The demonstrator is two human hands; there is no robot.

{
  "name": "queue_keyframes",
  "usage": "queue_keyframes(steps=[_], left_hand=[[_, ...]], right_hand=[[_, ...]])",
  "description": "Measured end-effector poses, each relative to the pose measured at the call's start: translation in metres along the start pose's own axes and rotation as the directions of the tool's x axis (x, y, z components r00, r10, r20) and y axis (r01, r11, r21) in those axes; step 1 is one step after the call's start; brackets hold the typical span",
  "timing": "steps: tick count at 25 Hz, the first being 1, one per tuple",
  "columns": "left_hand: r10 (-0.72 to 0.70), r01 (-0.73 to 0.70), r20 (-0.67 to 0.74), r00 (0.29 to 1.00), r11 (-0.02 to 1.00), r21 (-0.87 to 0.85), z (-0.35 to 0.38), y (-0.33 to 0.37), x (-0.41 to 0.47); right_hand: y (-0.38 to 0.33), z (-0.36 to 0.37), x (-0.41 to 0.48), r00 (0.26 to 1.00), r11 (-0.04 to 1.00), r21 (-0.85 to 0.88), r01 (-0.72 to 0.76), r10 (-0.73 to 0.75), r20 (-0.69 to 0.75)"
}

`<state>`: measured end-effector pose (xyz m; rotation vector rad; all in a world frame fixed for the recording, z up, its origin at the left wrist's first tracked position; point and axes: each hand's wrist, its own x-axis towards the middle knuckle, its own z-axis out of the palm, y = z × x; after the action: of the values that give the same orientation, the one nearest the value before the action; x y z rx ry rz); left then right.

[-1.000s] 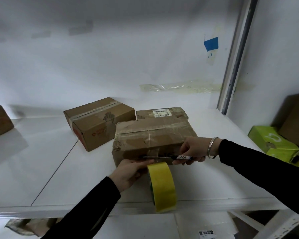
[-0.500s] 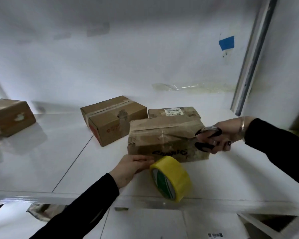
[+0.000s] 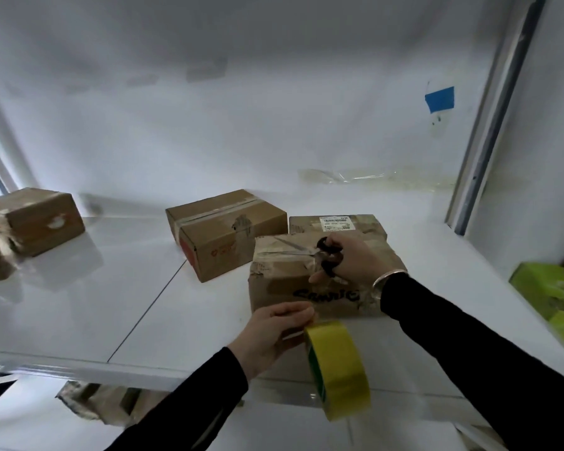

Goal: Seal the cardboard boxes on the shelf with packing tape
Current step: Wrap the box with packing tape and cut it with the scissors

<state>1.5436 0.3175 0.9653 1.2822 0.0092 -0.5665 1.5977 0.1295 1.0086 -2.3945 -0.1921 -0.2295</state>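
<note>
A worn cardboard box (image 3: 280, 288) with black writing on its front sits near the front of the white shelf (image 3: 79, 314). My right hand (image 3: 355, 258) rests on its top and grips black-handled scissors (image 3: 310, 252), blades pointing left across the lid. My left hand (image 3: 271, 336) holds a yellow tape roll (image 3: 339, 362) upright in front of the box, at the shelf's front edge. Behind stand a taped box (image 3: 222, 229) and a flat box with a white label (image 3: 336, 224).
Two more cardboard boxes (image 3: 39, 219) stand at the far left of the shelf. Green cartons (image 3: 547, 288) lie at the right edge. A metal upright (image 3: 482, 141) rises at the back right, and clear plastic film (image 3: 372, 177) lies along the back wall.
My right hand has lifted the scissors from the box's front face to its top. My left hand kept the tape roll, which has come nearer the shelf's front edge. The view has shifted left.
</note>
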Motion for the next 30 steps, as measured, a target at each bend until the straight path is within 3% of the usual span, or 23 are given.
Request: queue_keyframes(steps=[2,7,14,22,24,25,27,28,30], left_hand=[[-0.017,0.016,-0.014,1.000,0.999,-0.029,-0.001,-0.001,0.003],[-0.053,0.050,-0.033,0.998,0.996,-0.075,-0.001,-0.001,0.009],[-0.023,0.021,-0.017,1.000,0.997,-0.068,-0.005,0.000,0.000],[-0.027,0.020,-0.086,0.996,0.996,-0.082,-0.016,0.009,0.000],[-0.034,0.024,-0.096,0.995,0.994,-0.104,-0.018,0.008,0.001],[-0.030,0.019,-0.098,0.995,0.994,-0.111,-0.019,0.008,0.001],[-0.007,-0.003,-0.096,0.995,0.995,-0.105,-0.023,0.008,0.001],[0.010,-0.019,-0.092,0.996,0.995,-0.094,-0.025,0.009,0.000],[0.034,-0.041,-0.084,0.996,0.996,-0.074,-0.029,0.011,0.000]], right_hand=[[0.001,0.005,-0.002,1.000,0.999,-0.019,0.027,-0.027,0.002],[0.008,0.014,-0.015,0.992,0.959,-0.255,0.121,-0.129,-0.014],[0.002,0.035,-0.021,0.979,0.886,-0.460,0.049,-0.135,-0.155],[0.005,0.035,-0.015,0.978,0.875,-0.484,0.000,-0.100,-0.181],[0.005,0.035,-0.015,0.986,0.954,-0.300,0.003,-0.053,-0.161],[0.006,0.027,-0.015,0.988,0.997,-0.067,-0.026,0.015,-0.151],[0.010,-0.007,-0.016,0.948,0.931,0.351,-0.103,0.198,-0.248],[0.014,-0.030,-0.020,0.899,0.913,0.388,-0.123,0.268,-0.347],[0.034,-0.076,-0.038,0.776,0.932,0.263,-0.248,0.354,-0.522]])
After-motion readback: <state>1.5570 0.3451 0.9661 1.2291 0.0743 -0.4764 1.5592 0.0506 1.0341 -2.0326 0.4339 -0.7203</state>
